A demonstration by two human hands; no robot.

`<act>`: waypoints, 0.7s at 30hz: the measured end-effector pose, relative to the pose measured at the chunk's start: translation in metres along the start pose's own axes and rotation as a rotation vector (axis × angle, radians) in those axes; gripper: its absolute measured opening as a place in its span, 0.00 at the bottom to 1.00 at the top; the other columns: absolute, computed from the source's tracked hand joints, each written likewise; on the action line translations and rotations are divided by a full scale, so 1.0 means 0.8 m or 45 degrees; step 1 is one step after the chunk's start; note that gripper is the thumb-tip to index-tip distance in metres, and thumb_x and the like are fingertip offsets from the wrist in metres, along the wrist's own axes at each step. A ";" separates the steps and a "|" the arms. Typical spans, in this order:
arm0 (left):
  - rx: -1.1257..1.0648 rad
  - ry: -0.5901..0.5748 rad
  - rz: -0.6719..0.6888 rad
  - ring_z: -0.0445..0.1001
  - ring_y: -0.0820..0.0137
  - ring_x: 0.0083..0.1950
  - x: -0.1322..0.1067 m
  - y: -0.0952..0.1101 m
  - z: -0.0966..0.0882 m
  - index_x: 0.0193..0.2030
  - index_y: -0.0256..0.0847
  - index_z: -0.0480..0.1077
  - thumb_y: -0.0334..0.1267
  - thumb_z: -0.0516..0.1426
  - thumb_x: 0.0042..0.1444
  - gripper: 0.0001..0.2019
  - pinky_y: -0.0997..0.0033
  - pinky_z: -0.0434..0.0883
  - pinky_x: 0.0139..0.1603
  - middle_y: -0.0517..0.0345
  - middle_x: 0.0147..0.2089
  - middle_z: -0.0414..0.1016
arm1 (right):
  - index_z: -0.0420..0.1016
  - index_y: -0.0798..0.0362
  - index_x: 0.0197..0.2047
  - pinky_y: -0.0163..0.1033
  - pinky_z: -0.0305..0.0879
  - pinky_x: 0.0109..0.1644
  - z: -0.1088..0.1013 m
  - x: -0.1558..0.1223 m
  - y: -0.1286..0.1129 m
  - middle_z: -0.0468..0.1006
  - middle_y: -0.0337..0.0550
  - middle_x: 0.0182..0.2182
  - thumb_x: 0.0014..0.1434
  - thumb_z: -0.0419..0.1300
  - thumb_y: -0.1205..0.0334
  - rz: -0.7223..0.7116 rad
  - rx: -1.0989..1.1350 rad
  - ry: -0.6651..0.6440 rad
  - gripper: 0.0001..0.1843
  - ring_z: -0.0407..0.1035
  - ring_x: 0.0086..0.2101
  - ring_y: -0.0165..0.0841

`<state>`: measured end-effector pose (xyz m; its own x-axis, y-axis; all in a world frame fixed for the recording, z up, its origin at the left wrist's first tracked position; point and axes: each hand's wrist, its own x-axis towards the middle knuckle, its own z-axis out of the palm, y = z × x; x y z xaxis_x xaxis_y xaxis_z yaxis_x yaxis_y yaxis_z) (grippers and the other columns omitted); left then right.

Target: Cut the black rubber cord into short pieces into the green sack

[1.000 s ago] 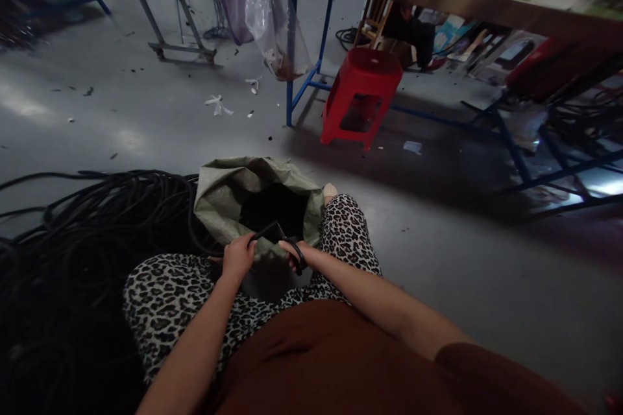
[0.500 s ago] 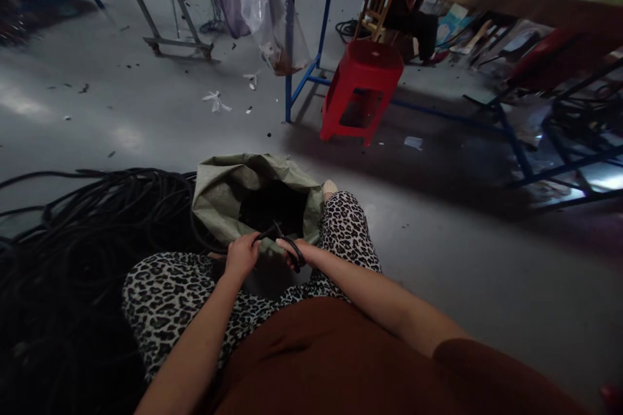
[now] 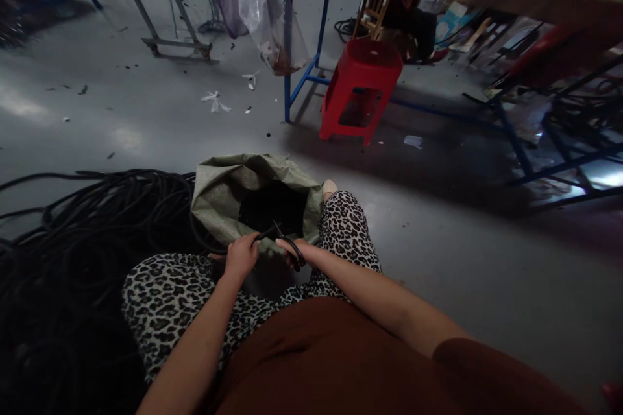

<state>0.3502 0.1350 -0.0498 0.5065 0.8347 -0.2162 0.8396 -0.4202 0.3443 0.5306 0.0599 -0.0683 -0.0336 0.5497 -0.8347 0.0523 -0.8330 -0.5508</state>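
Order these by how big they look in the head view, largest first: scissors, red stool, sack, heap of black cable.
1. Heap of black cable, running out of frame
2. Sack, partly hidden by the hands
3. Red stool
4. Scissors, partly hidden in the grip

The scissors (image 3: 294,248) in the right hand (image 3: 302,251) have blades (image 3: 277,228) like shiny metal. Left of the left hand (image 3: 241,255), the cords (image 3: 146,187) look smooth and rubbery. Past both hands, the sack (image 3: 219,188) looks like crinkly plastic.
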 end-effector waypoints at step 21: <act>0.178 -0.005 0.020 0.73 0.63 0.52 -0.003 -0.006 -0.004 0.51 0.41 0.71 0.40 0.48 0.61 0.16 0.66 0.65 0.53 0.51 0.49 0.77 | 0.67 0.58 0.24 0.28 0.58 0.13 0.000 -0.018 -0.018 0.64 0.37 0.12 0.62 0.56 0.51 -0.006 -0.005 0.147 0.21 0.59 0.11 0.26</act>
<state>0.3445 0.1364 -0.0480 0.5205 0.8262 -0.2156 0.8504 -0.4792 0.2172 0.5306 0.0642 -0.0483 0.0811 0.5575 -0.8262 0.0562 -0.8302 -0.5546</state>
